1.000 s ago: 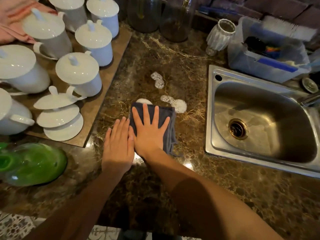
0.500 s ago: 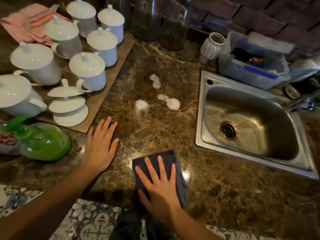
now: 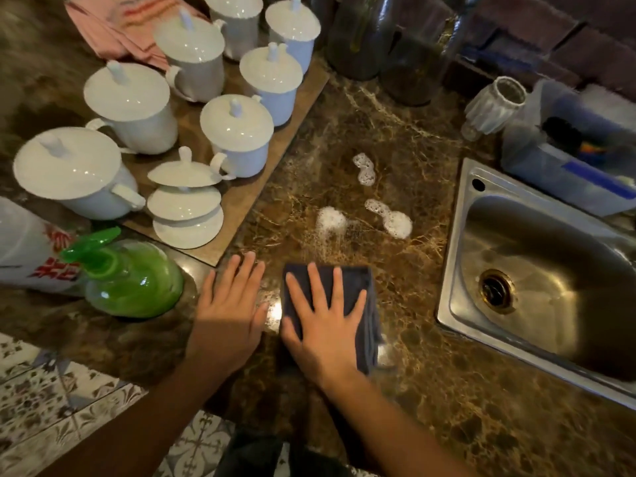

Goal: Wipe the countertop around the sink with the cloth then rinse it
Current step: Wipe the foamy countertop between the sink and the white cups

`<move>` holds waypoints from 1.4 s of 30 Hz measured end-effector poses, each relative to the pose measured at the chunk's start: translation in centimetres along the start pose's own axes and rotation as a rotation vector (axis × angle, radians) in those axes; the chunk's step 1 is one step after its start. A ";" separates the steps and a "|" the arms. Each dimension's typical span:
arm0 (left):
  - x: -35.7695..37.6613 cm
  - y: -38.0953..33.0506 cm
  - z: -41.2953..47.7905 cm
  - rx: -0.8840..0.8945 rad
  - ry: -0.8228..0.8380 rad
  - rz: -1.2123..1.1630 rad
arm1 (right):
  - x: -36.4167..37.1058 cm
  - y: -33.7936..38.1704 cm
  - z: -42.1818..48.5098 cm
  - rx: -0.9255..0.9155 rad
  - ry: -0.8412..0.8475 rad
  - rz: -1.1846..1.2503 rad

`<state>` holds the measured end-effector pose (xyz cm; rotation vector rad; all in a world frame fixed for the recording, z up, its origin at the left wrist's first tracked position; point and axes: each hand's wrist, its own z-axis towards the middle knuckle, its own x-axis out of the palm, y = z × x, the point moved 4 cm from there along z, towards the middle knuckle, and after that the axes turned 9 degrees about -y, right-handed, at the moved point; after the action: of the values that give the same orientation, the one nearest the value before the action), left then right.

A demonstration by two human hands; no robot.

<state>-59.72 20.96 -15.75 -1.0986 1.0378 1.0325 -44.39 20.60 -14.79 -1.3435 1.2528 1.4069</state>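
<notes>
A folded dark blue cloth (image 3: 363,290) lies flat on the brown marble countertop (image 3: 447,425), left of the steel sink (image 3: 457,256). My right hand (image 3: 323,325) presses down on the cloth with fingers spread. My left hand (image 3: 230,311) rests palm-down on the counter just left of the cloth, holding nothing. Three patches of white foam (image 3: 395,222) sit on the counter beyond the cloth, the nearest one smeared towards it.
A board (image 3: 275,173) with several white lidded cups stands at the back left. A green spray bottle (image 3: 134,277) lies left of my left hand. Dark glass jars (image 3: 361,36), a ribbed glass (image 3: 492,105) and a plastic tub (image 3: 564,166) line the back. The counter's front edge runs below my wrists.
My right hand pulled the cloth from the foam back to the counter's front edge, then pushed it forward again. My left hand stayed flat on the counter beside it.
</notes>
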 end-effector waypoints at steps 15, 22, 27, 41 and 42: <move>0.0 0.1 0.0 -0.023 -0.002 -0.054 | -0.5 0.5 13.4 0.013 -0.041 0.017; -1.3 0.4 -1.4 -0.021 -0.061 -0.167 | -0.3 0.2 -0.4 -0.167 -0.043 0.016; -0.7 0.9 -2.8 0.003 0.033 -0.047 | 0.1 -0.2 -10.3 -0.245 0.026 -0.120; -0.3 0.7 -2.9 0.041 -0.021 0.024 | -0.4 -0.2 3.0 -0.156 -0.003 -0.017; -0.4 0.7 -2.8 0.034 -0.019 0.014 | -0.4 -0.3 5.3 -0.135 -0.005 -0.018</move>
<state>-60.80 18.27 -15.89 -1.0530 1.0459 1.0311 -45.09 25.86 -14.75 -1.4370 1.1571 1.5036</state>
